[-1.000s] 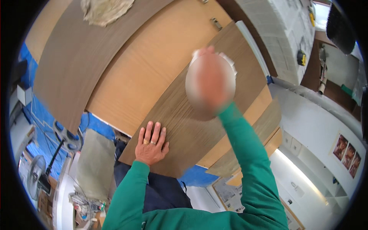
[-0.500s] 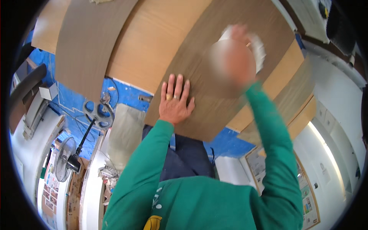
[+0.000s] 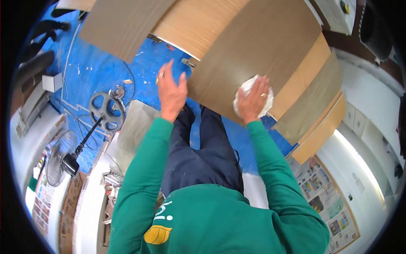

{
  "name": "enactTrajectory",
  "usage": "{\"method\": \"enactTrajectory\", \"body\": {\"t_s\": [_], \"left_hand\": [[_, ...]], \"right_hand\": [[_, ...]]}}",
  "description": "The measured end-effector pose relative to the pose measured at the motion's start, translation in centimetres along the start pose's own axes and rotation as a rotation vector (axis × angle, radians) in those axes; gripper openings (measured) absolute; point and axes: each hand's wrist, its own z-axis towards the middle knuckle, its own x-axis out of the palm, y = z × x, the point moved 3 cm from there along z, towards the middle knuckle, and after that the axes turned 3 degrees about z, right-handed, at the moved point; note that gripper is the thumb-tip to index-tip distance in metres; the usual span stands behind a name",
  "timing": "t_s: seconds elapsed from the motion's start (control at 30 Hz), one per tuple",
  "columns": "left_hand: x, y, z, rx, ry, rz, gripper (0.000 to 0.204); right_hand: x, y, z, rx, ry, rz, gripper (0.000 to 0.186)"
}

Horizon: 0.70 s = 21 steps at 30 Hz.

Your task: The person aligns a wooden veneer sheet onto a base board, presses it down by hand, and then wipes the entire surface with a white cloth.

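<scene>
A large brown wood-grain panel (image 3: 262,42) lies in front of me. My right hand (image 3: 253,98) presses a white cloth (image 3: 240,99), bunched into a rounded pad, onto the panel near its closest edge. The fingers lie over the cloth, and a ring shows on one of them. Left of the panel's near corner, my left hand (image 3: 171,91) hovers over the blue floor covering with its fingers apart. It holds nothing and appears clear of the panel.
Paler wood boards (image 3: 198,25) lie under and beside the brown panel, and another brown panel (image 3: 127,29) is at the far left. A black standing fan (image 3: 69,163) with a spoked round base (image 3: 106,112) stands at left. Cables cross the blue floor covering (image 3: 148,63).
My left hand has lifted off the panel and moved left. My right hand, with the white cloth, has come down the panel toward me. The view has shifted.
</scene>
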Motion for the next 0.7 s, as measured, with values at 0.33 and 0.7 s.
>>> {"method": "enactTrajectory", "body": {"t_s": [0.33, 0.7], "left_hand": [[4.1, 5.0, -9.5, -0.927, 0.254, -1.476, 0.038], [6.3, 8.0, -9.7, -0.804, 0.349, -1.123, 0.036]], "right_hand": [[-0.5, 21.6, 6.3, -0.717, 0.079, 0.142, 0.070], [-2.0, 10.7, 8.7, -0.885, 0.231, 0.007, 0.075]]}}
